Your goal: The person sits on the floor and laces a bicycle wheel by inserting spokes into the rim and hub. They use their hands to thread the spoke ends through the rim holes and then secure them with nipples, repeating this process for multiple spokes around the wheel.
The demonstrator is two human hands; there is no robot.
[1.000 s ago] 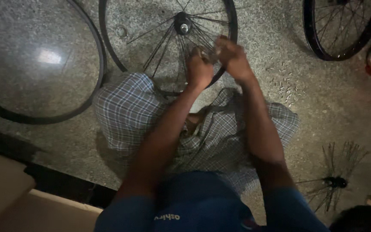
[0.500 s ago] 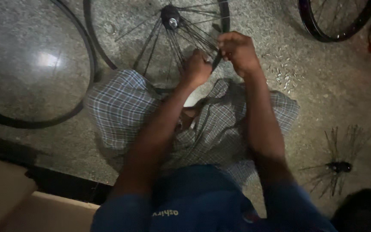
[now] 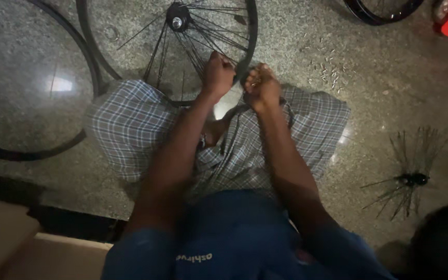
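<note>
Wheel rim [image 3: 251,39] between both hands

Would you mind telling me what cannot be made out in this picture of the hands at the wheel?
Head view, the only one:
- What the left hand pinches at the spokes: hidden inside the fist.
- Small bits in the right hand: too small to tell.
- The wheel: top cut off by the frame edge.
- Small metal pieces on the floor: too small to identify.
- The loose hub with spokes: dim and blurred.
</note>
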